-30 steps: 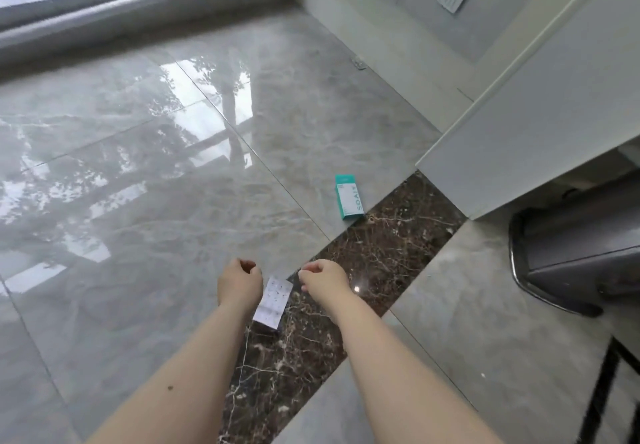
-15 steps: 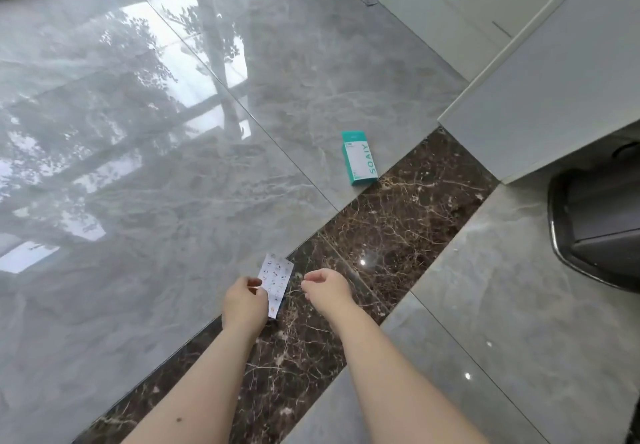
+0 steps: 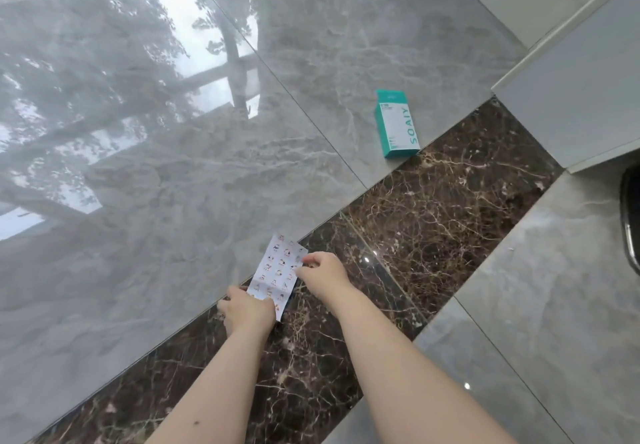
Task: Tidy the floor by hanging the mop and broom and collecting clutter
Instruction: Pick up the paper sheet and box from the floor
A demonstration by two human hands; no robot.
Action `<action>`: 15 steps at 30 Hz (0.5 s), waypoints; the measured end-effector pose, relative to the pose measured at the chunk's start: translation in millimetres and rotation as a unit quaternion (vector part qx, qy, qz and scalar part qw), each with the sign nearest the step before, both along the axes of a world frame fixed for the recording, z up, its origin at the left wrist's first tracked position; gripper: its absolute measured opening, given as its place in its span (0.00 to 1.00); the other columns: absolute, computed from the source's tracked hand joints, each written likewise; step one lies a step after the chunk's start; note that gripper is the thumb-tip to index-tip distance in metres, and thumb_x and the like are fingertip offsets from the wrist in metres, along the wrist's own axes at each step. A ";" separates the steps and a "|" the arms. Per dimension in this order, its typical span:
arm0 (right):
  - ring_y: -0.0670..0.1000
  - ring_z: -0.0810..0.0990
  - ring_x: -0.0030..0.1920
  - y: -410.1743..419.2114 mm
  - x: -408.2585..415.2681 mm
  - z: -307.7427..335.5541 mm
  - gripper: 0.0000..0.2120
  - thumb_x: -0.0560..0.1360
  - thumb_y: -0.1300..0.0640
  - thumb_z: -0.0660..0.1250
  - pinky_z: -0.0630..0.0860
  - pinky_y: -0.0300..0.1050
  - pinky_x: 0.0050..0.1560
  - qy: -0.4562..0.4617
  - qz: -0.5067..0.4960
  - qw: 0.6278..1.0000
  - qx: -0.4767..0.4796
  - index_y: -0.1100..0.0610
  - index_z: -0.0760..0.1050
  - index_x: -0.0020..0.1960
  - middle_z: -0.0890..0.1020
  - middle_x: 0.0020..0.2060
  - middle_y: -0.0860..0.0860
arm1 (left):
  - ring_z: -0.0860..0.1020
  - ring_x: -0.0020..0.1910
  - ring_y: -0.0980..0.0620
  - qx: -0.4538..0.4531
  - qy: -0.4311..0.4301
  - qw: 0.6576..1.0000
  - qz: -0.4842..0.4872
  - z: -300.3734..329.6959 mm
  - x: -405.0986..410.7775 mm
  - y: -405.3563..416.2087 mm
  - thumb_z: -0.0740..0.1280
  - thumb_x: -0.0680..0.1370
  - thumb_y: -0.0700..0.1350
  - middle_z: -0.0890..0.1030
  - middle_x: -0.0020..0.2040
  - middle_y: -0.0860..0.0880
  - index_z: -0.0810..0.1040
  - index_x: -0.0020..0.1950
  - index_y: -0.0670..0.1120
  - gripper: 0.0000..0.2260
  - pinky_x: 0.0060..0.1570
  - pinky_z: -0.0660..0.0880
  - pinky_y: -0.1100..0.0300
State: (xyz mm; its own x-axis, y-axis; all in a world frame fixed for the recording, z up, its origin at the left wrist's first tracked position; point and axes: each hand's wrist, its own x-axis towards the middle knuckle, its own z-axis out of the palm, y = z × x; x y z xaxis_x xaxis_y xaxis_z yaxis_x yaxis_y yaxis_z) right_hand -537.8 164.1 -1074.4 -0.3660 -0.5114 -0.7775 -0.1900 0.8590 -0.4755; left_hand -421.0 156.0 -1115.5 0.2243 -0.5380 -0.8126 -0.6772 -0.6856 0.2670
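One patterned paper sheet (image 3: 277, 273) held low over the floor (image 3: 173, 183), left hand (image 3: 247, 310) gripping its near end, right hand (image 3: 320, 275) pinching its right edge, one teal box (image 3: 396, 124) lying on floor well beyond, two hands counted

One sticker sheet (image 3: 277, 275), one teal box (image 3: 396, 124)

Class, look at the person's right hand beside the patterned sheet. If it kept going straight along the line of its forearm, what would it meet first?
Probably bare floor: the right hand points up-left, past the edge of the patterned sheet, toward the grey tile. The teal box lies off to the right of that line. Depth is uncertain.
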 end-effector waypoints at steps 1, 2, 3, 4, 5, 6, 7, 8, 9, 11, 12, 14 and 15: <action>0.53 0.69 0.70 -2.9 0.0 -7.6 0.19 0.75 0.59 0.62 0.67 0.46 0.70 0.001 0.010 1.000 0.002 0.59 0.73 0.66 0.65 0.72 0.54 | 0.71 0.62 0.33 0.001 0.002 1.000 0.014 -7.2 -1.2 0.5 0.66 0.75 0.40 0.63 0.69 0.35 0.63 0.67 0.38 0.23 0.62 0.71 0.48; 0.53 0.65 0.72 -6.6 0.3 -15.8 0.19 0.76 0.60 0.62 0.64 0.46 0.72 0.000 0.015 1.000 0.005 0.59 0.72 0.67 0.61 0.74 0.53 | 0.71 0.63 0.33 -0.002 0.002 1.000 0.026 -16.0 -2.0 -0.1 0.66 0.75 0.39 0.63 0.69 0.34 0.62 0.67 0.37 0.24 0.62 0.70 0.48; 0.53 0.62 0.74 -9.2 0.6 -22.7 0.19 0.76 0.60 0.62 0.61 0.46 0.72 -0.003 0.016 1.000 0.009 0.60 0.72 0.67 0.57 0.76 0.52 | 0.70 0.64 0.33 -0.006 -0.002 0.999 0.036 -22.9 -2.5 0.3 0.66 0.75 0.38 0.64 0.69 0.33 0.61 0.67 0.36 0.24 0.61 0.70 0.48; 0.54 0.59 0.75 -12.4 1.0 -29.5 0.19 0.76 0.60 0.62 0.60 0.46 0.72 -0.003 0.017 1.000 0.012 0.60 0.72 0.67 0.54 0.77 0.51 | 0.70 0.64 0.33 -0.010 -0.006 0.999 0.047 -30.2 -3.0 -0.2 0.66 0.75 0.37 0.65 0.68 0.33 0.61 0.67 0.35 0.24 0.61 0.70 0.48; 0.54 0.59 0.76 -14.9 1.1 -34.5 0.20 0.76 0.60 0.62 0.60 0.47 0.73 -0.003 0.018 1.000 0.015 0.60 0.72 0.67 0.53 0.77 0.50 | 0.71 0.64 0.33 -0.015 -0.010 0.998 0.055 -35.9 -2.9 0.0 0.65 0.74 0.35 0.66 0.68 0.32 0.61 0.66 0.35 0.23 0.60 0.70 0.48; 0.54 0.59 0.76 -17.8 1.5 -39.4 0.20 0.76 0.59 0.62 0.59 0.47 0.74 -0.001 0.021 1.000 0.018 0.61 0.72 0.68 0.53 0.77 0.51 | 0.71 0.63 0.33 -0.023 -0.011 0.998 0.063 -41.7 -2.6 -0.1 0.65 0.74 0.34 0.68 0.67 0.32 0.62 0.65 0.35 0.21 0.58 0.71 0.47; 0.54 0.60 0.75 -19.7 1.9 -42.4 0.21 0.76 0.60 0.62 0.60 0.48 0.74 -0.002 0.025 0.999 0.024 0.62 0.70 0.69 0.55 0.77 0.52 | 0.73 0.61 0.33 -0.032 -0.009 0.997 0.067 -44.8 -2.4 0.3 0.64 0.74 0.33 0.70 0.65 0.33 0.62 0.64 0.35 0.20 0.55 0.72 0.47; 0.56 0.62 0.75 -21.6 3.0 -44.9 0.22 0.76 0.60 0.62 0.61 0.50 0.74 -0.003 0.028 0.999 0.032 0.63 0.69 0.70 0.59 0.76 0.54 | 0.74 0.59 0.34 -0.043 -0.003 0.997 0.069 -47.8 -1.5 0.1 0.64 0.74 0.33 0.72 0.63 0.33 0.63 0.62 0.36 0.18 0.50 0.71 0.47; 0.57 0.65 0.73 -22.9 3.9 -45.6 0.23 0.76 0.62 0.61 0.64 0.52 0.74 -0.003 0.028 0.999 0.040 0.66 0.68 0.70 0.63 0.74 0.57 | 0.76 0.56 0.35 -0.052 0.006 0.996 0.069 -48.5 -0.7 -0.2 0.63 0.74 0.32 0.74 0.60 0.34 0.63 0.61 0.36 0.17 0.46 0.70 0.50; 0.60 0.70 0.70 -23.8 6.2 -43.6 0.22 0.76 0.64 0.59 0.67 0.56 0.71 0.001 0.020 0.999 0.044 0.71 0.67 0.68 0.70 0.70 0.62 | 0.76 0.54 0.37 -0.066 0.020 0.995 0.067 -45.5 1.0 -3.0 0.62 0.74 0.31 0.76 0.58 0.35 0.64 0.61 0.37 0.17 0.43 0.67 0.53; 0.61 0.70 0.69 -22.8 7.6 -39.3 0.22 0.75 0.65 0.58 0.67 0.57 0.71 0.003 0.013 0.999 0.042 0.72 0.67 0.67 0.71 0.69 0.63 | 0.76 0.53 0.38 -0.069 0.024 0.995 0.067 -40.3 2.0 -4.1 0.62 0.74 0.31 0.77 0.58 0.36 0.64 0.62 0.37 0.17 0.42 0.67 0.54; 0.62 0.69 0.70 -20.7 9.1 -26.0 0.22 0.75 0.65 0.58 0.66 0.59 0.70 0.007 -0.001 0.999 0.035 0.74 0.65 0.67 0.70 0.68 0.65 | 0.77 0.51 0.39 -0.072 0.027 0.995 0.070 -25.6 3.2 -6.7 0.62 0.74 0.31 0.77 0.57 0.36 0.63 0.64 0.38 0.19 0.42 0.71 0.52; 0.63 0.68 0.70 -19.4 9.0 -14.9 0.22 0.75 0.66 0.58 0.65 0.60 0.70 0.009 -0.009 0.999 0.033 0.74 0.64 0.67 0.69 0.68 0.66 | 0.77 0.51 0.39 -0.072 0.028 0.994 0.072 -14.3 3.7 -7.8 0.62 0.74 0.31 0.77 0.57 0.36 0.63 0.64 0.39 0.19 0.44 0.74 0.50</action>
